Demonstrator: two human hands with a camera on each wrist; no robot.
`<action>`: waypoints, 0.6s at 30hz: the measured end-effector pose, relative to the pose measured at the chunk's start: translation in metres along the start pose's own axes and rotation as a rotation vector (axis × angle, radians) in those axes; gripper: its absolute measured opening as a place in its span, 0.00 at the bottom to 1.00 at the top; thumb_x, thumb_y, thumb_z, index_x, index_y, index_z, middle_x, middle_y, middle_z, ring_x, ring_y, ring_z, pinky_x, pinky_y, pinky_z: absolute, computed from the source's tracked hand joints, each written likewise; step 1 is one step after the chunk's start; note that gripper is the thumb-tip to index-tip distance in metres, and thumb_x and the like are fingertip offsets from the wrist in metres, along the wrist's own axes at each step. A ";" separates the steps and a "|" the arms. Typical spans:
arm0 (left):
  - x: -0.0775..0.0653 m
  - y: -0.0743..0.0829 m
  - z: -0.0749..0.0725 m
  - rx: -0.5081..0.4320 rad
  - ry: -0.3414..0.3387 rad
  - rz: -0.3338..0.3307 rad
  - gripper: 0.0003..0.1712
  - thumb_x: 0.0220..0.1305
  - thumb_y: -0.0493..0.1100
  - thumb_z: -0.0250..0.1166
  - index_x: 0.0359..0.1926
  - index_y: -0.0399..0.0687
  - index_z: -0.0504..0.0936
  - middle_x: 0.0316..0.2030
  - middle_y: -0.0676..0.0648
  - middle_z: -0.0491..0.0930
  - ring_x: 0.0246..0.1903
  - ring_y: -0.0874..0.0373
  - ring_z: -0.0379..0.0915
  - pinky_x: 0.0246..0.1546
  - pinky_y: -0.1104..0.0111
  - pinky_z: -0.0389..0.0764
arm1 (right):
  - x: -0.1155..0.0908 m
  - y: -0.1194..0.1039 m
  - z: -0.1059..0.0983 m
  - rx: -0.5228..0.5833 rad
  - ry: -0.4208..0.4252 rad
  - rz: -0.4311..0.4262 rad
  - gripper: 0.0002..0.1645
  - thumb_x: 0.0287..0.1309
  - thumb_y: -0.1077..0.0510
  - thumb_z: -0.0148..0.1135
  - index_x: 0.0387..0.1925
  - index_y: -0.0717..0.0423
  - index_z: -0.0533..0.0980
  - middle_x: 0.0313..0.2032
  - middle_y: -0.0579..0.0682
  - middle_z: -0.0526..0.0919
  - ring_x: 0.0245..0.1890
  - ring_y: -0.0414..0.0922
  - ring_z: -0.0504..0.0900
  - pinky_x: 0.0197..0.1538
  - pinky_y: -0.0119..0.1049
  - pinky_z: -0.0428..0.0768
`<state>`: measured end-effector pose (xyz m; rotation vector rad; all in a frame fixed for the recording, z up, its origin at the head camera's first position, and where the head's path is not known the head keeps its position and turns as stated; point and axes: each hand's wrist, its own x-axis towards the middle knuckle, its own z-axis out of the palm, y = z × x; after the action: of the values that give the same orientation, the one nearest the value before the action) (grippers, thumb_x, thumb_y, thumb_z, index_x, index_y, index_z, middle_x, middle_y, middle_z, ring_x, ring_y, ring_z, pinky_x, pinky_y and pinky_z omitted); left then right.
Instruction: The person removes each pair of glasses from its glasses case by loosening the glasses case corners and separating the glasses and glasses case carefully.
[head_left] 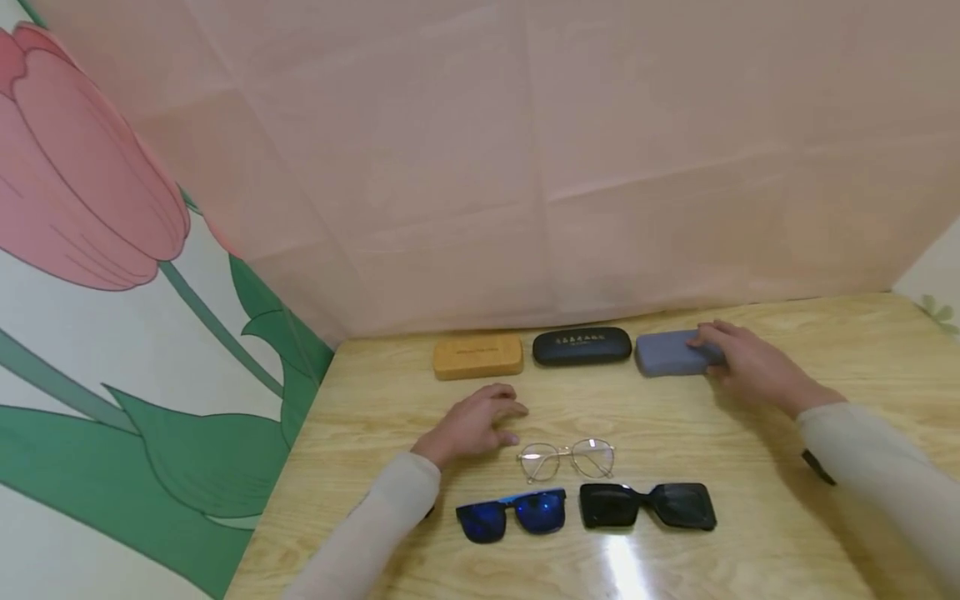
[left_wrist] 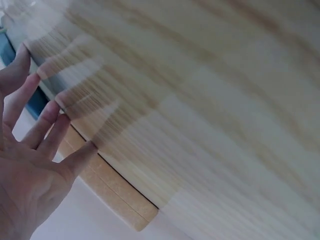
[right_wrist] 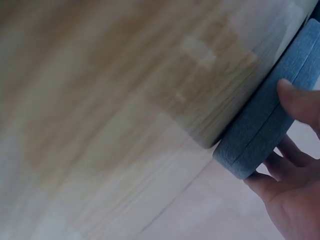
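At the right end of a row of glasses cases, my right hand (head_left: 761,367) grips the blue-grey glasses case (head_left: 667,354), thumb at its front side and fingers over its top. The right wrist view shows the thumb and fingers on opposite sides of this case (right_wrist: 267,112). My left hand (head_left: 472,423) holds nothing; its fingers are spread and slightly bent above the table. Just right of its thumb lie thin-rimmed eyeglasses (head_left: 540,461) with clear lenses. Beyond that hand sits a tan-yellow glasses case (head_left: 477,358), which the left wrist view also shows behind the fingers.
Between the two other cases stands a black glasses case (head_left: 582,347) with light lettering. Nearer on the wood-grain table (head_left: 787,533) lie sunglasses with blue lenses (head_left: 483,522) and thick-framed black sunglasses (head_left: 682,505). A pink cloth (head_left: 540,167) hangs along the back edge.
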<state>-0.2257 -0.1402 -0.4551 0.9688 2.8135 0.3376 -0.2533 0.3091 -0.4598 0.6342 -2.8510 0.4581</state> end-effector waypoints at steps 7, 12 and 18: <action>0.003 0.004 0.001 -0.001 -0.006 0.015 0.27 0.62 0.54 0.70 0.62 0.62 0.79 0.69 0.49 0.69 0.70 0.53 0.63 0.71 0.56 0.67 | 0.004 0.008 0.002 0.011 0.039 -0.003 0.28 0.50 0.73 0.69 0.53 0.59 0.73 0.54 0.68 0.76 0.48 0.70 0.77 0.48 0.67 0.76; 0.005 0.004 0.002 -0.007 -0.011 0.006 0.27 0.62 0.54 0.70 0.62 0.62 0.79 0.69 0.49 0.69 0.70 0.53 0.63 0.71 0.56 0.67 | 0.006 0.011 0.002 0.031 0.001 0.030 0.29 0.53 0.73 0.66 0.58 0.61 0.71 0.61 0.71 0.69 0.58 0.75 0.70 0.57 0.72 0.69; 0.001 0.000 0.003 -0.092 -0.026 0.038 0.27 0.65 0.52 0.68 0.64 0.56 0.77 0.68 0.45 0.68 0.69 0.50 0.64 0.72 0.56 0.65 | -0.008 0.005 0.002 0.068 0.039 0.072 0.32 0.61 0.63 0.64 0.65 0.64 0.66 0.67 0.80 0.57 0.68 0.80 0.49 0.68 0.76 0.47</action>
<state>-0.2259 -0.1393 -0.4583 1.0007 2.7330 0.4519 -0.2483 0.3163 -0.4647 0.5290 -2.8394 0.5744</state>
